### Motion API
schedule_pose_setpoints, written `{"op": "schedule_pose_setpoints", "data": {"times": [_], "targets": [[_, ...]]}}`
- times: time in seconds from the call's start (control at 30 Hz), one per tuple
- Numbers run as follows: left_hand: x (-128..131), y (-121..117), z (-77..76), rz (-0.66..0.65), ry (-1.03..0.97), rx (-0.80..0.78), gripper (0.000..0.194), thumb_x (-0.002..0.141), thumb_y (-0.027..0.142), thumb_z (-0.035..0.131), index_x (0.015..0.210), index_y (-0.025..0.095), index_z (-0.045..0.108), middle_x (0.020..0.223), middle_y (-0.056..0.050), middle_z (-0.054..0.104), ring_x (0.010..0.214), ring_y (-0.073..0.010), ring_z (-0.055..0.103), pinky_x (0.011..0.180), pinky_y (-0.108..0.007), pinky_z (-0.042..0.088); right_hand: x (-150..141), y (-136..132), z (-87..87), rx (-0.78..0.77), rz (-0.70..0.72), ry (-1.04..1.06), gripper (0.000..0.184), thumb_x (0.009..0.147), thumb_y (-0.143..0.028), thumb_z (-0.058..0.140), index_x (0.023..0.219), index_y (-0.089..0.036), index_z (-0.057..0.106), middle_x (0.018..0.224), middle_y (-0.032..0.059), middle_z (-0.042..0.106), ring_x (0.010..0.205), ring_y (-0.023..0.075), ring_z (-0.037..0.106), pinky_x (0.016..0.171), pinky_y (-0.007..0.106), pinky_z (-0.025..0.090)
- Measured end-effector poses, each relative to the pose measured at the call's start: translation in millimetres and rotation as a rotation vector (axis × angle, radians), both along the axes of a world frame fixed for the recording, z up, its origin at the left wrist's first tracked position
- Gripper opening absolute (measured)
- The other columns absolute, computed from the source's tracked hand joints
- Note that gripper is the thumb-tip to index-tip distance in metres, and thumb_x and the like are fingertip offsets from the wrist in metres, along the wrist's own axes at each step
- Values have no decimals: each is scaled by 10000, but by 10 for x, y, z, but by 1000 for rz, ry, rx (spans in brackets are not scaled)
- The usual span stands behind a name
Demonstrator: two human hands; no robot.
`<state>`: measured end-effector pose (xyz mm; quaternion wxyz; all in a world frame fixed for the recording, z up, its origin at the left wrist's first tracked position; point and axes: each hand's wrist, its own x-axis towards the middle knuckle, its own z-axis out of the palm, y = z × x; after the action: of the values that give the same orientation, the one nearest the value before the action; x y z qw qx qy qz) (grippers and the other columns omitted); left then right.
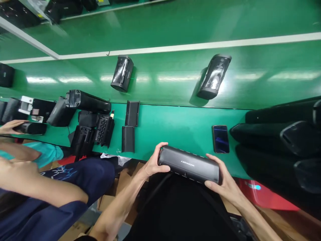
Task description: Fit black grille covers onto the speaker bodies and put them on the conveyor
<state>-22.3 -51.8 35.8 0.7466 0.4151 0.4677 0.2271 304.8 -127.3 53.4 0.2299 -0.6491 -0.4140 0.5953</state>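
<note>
Left hand point(155, 162) holds one end of a black case point(189, 164), thumb on the near side and fingers round the far side. Right hand point(224, 180) clasps the other end in the same way, so the case is pinched between thumb and fingers at both ends. It lies lengthwise between the hands, its right end nearer the body, at the near edge of the green table point(173, 130) and just above the person's black clothing point(180, 207). Whether its underside touches the table edge cannot be told. White lettering runs along its upper face.

Beyond the right hand, a phone point(221, 139) lies flat on the table, near a row of large dark objects point(265, 134) at the right. Below these is something red point(271, 197).

To the left of the case, two dark panels point(132, 113) lie end to end. Further left, several black housings point(104, 130) sit close together, with a long black unit point(92, 102) behind them. On the green shelf point(170, 90) past the table are two glossy units point(122, 73), well apart.

At the far left, a co-worker's hand point(11, 127) touches a dark unit point(30, 128); nearer is a navy sleeve point(67, 216). Cardboard point(122, 182) shows below the table.
</note>
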Motion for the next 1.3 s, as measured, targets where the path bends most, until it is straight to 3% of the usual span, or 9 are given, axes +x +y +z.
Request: {"op": "schedule_pose_setpoints", "data": {"times": [0.17, 0.33, 0.43, 0.53, 0.67, 0.83, 0.93, 1.07, 1.3], "targets": [[117, 15, 4, 106, -49, -49, 988, 638, 482, 908, 1472, 264, 425, 1257, -71, 576, 1115, -296, 556, 987, -400, 435, -98, -54, -5, 10, -107, 28, 812, 769, -629, 799, 1440, -299, 484, 1500, 128, 533, 1383, 410, 492, 1150, 539, 390], [207, -59, -169, 222, 82, -155, 923, 648, 494, 866, 1449, 281, 458, 1334, -65, 566, 1185, -314, 542, 1054, -420, 415, -85, 61, -164, -234, -218, 203, 835, 743, -648, 821, 1435, -310, 498, 1294, 95, 654, 1188, 377, 639, 1038, 524, 503], [185, -36, -233, 187, 106, -261, 833, 725, 503, 818, 1445, 302, 452, 1355, -51, 565, 1250, -301, 522, 1101, -411, 378, -92, 175, -221, -413, -230, 300, 860, 781, -652, 805, 1491, -322, 448, 1348, 110, 666, 1267, 376, 634, 1093, 540, 476], [159, -12, -249, 184, 67, -315, 835, 742, 487, 805, 1459, 306, 416, 1283, -44, 591, 1198, -276, 545, 1082, -400, 388, -122, 219, -235, -381, -218, 259, 896, 802, -652, 791, 1548, -342, 403, 1499, 105, 588, 1402, 357, 541, 1184, 519, 394], [186, -82, -264, 258, 91, -168, 882, 687, 497, 820, 1454, 289, 436, 1329, -55, 564, 1168, -286, 538, 1050, -396, 413, -183, 152, -262, -188, -223, 160, 888, 790, -644, 783, 1538, -323, 428, 1572, 98, 504, 1442, 377, 474, 1200, 524, 366], [216, -206, -171, 287, 145, 14, 864, 709, 556, 814, 1442, 264, 463, 1450, -77, 513, 1238, -329, 509, 1078, -424, 409, -147, 74, -259, -82, -191, 111, 846, 804, -672, 734, 1515, -310, 452, 1539, 111, 512, 1325, 397, 553, 1155, 545, 411], [156, -207, -64, 168, 132, 56, 963, 728, 607, 823, 1515, 261, 387, 1537, -112, 442, 1304, -363, 482, 1117, -462, 394, -45, 41, -238, -71, -72, 120, 907, 827, -672, 730, 1582, -330, 363, 1616, 124, 450, 1402, 399, 501, 1178, 554, 383], [64, -159, -20, -16, 113, 137, 1213, 673, 610, 895, 1625, 278, 222, 1626, -155, 316, 1403, -411, 419, 1198, -537, 330, 46, 3, -237, -22, 24, 84, 1152, 723, -700, 827, 1634, -329, 227, 1703, 146, 331, 1533, 426, 339, 1225, 592, 309], [48, -113, -50, -21, 76, 328, 966, 725, 581, 878, 1506, 267, 404, 1549, -152, 367, 1486, -415, 332, 1254, -552, 254, -17, 30, -73, 4, -25, -15, 1011, 660, -651, 875, 1483, -312, 394, 1611, 154, 422, 1487, 468, 385, 1204, 607, 347]]}}
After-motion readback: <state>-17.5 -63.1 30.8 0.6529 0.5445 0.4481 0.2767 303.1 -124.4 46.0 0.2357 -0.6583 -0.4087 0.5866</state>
